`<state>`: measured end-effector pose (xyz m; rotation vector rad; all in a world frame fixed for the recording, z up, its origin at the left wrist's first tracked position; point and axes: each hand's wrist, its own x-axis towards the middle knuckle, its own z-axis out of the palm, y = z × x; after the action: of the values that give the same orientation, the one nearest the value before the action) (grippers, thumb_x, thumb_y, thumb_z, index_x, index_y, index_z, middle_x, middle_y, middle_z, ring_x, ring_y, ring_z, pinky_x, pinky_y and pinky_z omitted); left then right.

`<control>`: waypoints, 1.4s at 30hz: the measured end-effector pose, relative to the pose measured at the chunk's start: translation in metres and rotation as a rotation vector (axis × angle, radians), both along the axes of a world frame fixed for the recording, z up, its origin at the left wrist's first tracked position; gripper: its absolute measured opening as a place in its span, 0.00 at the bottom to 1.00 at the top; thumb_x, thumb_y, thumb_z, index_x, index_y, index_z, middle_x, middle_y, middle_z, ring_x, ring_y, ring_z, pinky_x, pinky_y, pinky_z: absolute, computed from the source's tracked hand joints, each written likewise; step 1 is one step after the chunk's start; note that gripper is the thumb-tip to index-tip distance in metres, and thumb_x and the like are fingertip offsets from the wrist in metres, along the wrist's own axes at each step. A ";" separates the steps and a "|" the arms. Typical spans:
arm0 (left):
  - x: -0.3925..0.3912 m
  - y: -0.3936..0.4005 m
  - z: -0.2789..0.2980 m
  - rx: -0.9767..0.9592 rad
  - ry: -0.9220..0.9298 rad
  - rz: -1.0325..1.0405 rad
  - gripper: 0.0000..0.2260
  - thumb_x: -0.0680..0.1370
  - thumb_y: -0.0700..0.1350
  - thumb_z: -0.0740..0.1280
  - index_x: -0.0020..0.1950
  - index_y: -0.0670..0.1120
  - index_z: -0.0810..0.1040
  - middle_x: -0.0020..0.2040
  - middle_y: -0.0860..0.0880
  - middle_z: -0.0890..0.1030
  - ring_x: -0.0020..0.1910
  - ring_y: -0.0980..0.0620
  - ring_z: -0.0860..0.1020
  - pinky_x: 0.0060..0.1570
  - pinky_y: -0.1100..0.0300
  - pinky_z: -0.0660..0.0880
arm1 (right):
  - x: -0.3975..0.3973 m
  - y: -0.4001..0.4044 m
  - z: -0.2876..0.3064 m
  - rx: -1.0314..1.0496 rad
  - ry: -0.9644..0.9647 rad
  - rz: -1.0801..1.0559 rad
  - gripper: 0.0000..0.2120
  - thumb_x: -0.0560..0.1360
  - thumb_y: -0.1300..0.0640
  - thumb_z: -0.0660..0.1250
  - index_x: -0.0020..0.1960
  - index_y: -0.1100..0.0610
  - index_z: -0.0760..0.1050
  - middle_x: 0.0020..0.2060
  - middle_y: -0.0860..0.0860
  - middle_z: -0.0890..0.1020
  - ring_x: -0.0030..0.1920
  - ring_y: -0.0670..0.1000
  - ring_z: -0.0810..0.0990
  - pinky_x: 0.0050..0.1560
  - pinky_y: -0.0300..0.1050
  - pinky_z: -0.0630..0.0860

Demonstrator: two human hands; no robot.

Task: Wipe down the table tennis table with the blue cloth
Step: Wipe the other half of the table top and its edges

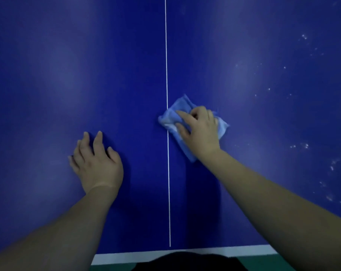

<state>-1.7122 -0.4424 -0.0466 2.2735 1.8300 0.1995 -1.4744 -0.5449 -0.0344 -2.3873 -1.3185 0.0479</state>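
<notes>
Person stands at the near end of the table tennis counter [68, 75], deep blue top, both bare forearms reaching out over it.

Right hand [200, 132] rests on the blue cloth [173, 116], fingers [182, 114] curled and bunching the fabric under them, thumb stretched toward the centre line. The cloth is pale blue, crumpled, lying flat on the counter just right of the white centre line [166, 55], its left edge overlapping that line. A corner sticks out beyond the knuckles, another trails back under the wrist.

Left hand [97, 163] lies palm down on the bare surface left of the centre line, well apart from the cloth. Fingers [97, 139] straight and a little spread, holding nothing, tips touching the top.

White specks [304, 145] scatter over the right side of the counter, to the right of the cloth. Soft glare patches show across both halves.

White edge band [234, 251] runs along the near end; below it a strip of green floor [279, 263] and a dark garment [189, 263] at the bottom of view.
</notes>
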 end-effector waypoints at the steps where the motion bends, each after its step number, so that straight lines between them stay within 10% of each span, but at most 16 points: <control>1: 0.000 0.000 0.000 -0.001 0.003 -0.004 0.22 0.80 0.47 0.57 0.74 0.49 0.64 0.77 0.44 0.60 0.75 0.42 0.56 0.74 0.38 0.50 | 0.012 0.004 0.003 -0.014 -0.021 0.024 0.13 0.74 0.51 0.68 0.58 0.52 0.81 0.46 0.57 0.77 0.46 0.59 0.74 0.45 0.52 0.69; 8: -0.001 0.000 -0.002 0.004 0.003 -0.013 0.22 0.80 0.47 0.56 0.75 0.49 0.63 0.77 0.44 0.59 0.76 0.42 0.56 0.74 0.39 0.49 | 0.021 -0.070 -0.001 0.016 -0.012 -0.715 0.15 0.75 0.48 0.66 0.58 0.52 0.80 0.49 0.59 0.76 0.47 0.62 0.75 0.46 0.53 0.69; 15: 0.000 0.000 -0.001 -0.005 0.012 -0.026 0.22 0.80 0.48 0.55 0.76 0.49 0.62 0.78 0.44 0.58 0.76 0.42 0.55 0.74 0.38 0.48 | -0.029 -0.036 0.006 0.030 -0.031 -0.086 0.13 0.72 0.52 0.70 0.56 0.52 0.82 0.44 0.57 0.77 0.44 0.60 0.76 0.43 0.53 0.70; 22: -0.001 0.000 -0.004 0.016 0.014 -0.037 0.22 0.80 0.48 0.56 0.75 0.48 0.63 0.77 0.43 0.60 0.75 0.41 0.57 0.73 0.37 0.50 | 0.006 -0.116 -0.001 0.028 -0.052 -0.680 0.13 0.74 0.51 0.68 0.56 0.55 0.81 0.46 0.61 0.76 0.44 0.62 0.74 0.43 0.52 0.68; 29: -0.002 0.001 -0.003 0.031 -0.001 -0.047 0.22 0.80 0.47 0.56 0.74 0.47 0.64 0.76 0.42 0.60 0.75 0.39 0.58 0.73 0.36 0.50 | -0.038 -0.081 0.001 0.021 -0.031 -0.074 0.13 0.71 0.52 0.71 0.56 0.51 0.82 0.44 0.57 0.78 0.44 0.59 0.76 0.43 0.52 0.70; 37: -0.002 0.002 -0.007 0.060 -0.021 -0.041 0.22 0.80 0.47 0.56 0.74 0.47 0.64 0.76 0.42 0.61 0.74 0.39 0.58 0.73 0.36 0.50 | -0.010 -0.141 -0.002 0.020 -0.017 -0.791 0.15 0.74 0.50 0.68 0.59 0.52 0.80 0.49 0.61 0.76 0.46 0.63 0.75 0.45 0.54 0.70; 42: -0.004 0.001 -0.003 0.042 0.005 -0.072 0.22 0.80 0.47 0.56 0.75 0.46 0.63 0.77 0.41 0.59 0.75 0.38 0.56 0.74 0.37 0.49 | -0.069 -0.105 -0.002 0.032 0.007 -0.144 0.15 0.72 0.52 0.70 0.57 0.50 0.81 0.45 0.56 0.77 0.45 0.59 0.75 0.43 0.54 0.71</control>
<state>-1.7160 -0.4413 -0.0500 2.3662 1.7583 0.2233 -1.5433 -0.6502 -0.0360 -2.4450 -1.1325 -0.0056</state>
